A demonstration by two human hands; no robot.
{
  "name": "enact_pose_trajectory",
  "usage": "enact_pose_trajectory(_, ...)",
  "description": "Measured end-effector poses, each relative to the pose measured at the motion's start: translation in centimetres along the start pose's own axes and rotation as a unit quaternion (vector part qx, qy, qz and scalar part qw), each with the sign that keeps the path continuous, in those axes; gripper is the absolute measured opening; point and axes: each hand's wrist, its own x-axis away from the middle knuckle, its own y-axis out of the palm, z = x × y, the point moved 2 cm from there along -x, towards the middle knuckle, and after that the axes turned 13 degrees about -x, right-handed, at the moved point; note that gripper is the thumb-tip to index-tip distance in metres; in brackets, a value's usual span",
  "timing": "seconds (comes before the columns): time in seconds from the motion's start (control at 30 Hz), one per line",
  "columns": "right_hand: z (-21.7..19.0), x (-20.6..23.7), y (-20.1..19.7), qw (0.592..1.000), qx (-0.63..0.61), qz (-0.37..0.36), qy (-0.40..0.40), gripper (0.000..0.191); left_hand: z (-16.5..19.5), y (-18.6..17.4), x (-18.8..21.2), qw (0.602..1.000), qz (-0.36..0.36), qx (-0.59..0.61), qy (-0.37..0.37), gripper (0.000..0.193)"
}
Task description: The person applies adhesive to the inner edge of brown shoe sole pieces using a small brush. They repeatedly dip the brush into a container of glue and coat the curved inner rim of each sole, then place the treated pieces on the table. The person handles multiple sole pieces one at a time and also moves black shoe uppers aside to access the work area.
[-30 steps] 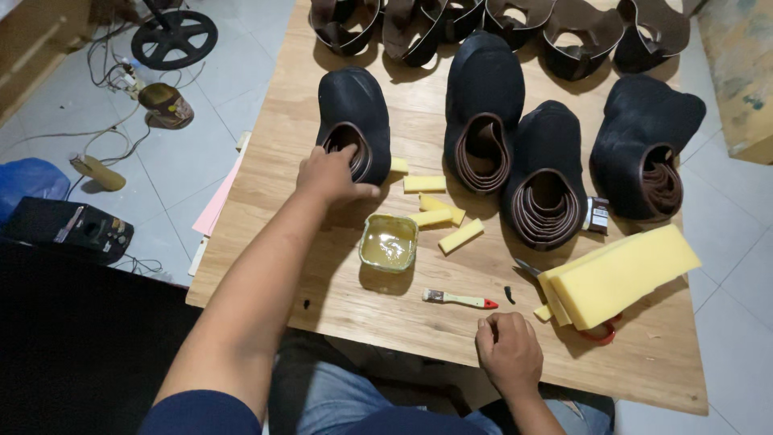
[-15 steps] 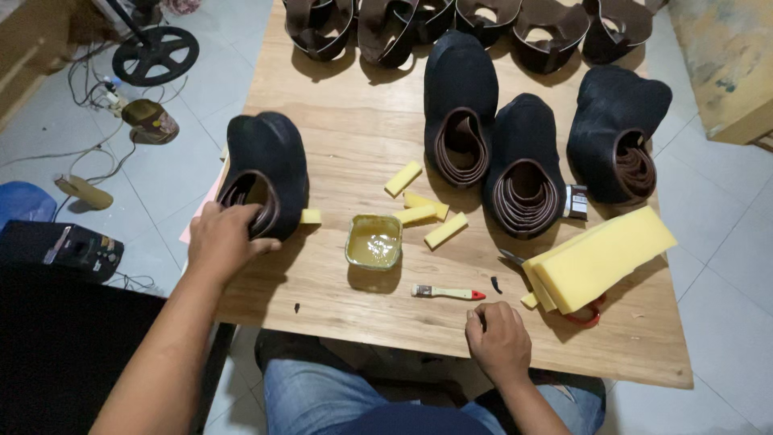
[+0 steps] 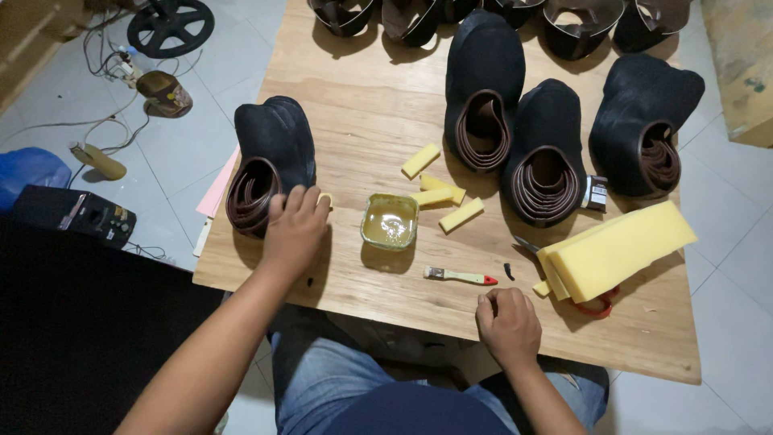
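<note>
Left hand (image 3: 296, 229) is lying palm-down, fingers loosely spread, at the mouth of the black shoe upper (image 3: 270, 161) near the table's (image 3: 354, 105) left edge, fingertips hiding any grip, while right hand (image 3: 507, 326) is curling shut at the near edge.

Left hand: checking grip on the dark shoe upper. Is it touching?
Touching. The head view shows the left hand with fingers laid on the opening edge of the shoe upper.

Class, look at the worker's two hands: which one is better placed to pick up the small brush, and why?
Probably the right hand: it rests on the table edge just below the small brush, with nothing between them. The left hand is occupied, resting against the black shoe upper, beyond the glue tin.
</note>
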Motion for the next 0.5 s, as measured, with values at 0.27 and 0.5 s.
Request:
enact_pose_trajectory(0.27, 0.0, 0.0, -0.2, 1.000, -0.006, 0.008, -0.012, 0.017, 1.3, 4.2, -3.1, 0.999, 0.016, -0.049, -0.006, 0.014)
enact_pose_trajectory(0.5, -0.3, 0.0, -0.4, 1.000, -0.020, 0.014, -0.019, 0.016, 1.5, 2.1, -3.4, 0.972, 0.067, 0.183, -0.128, 0.012)
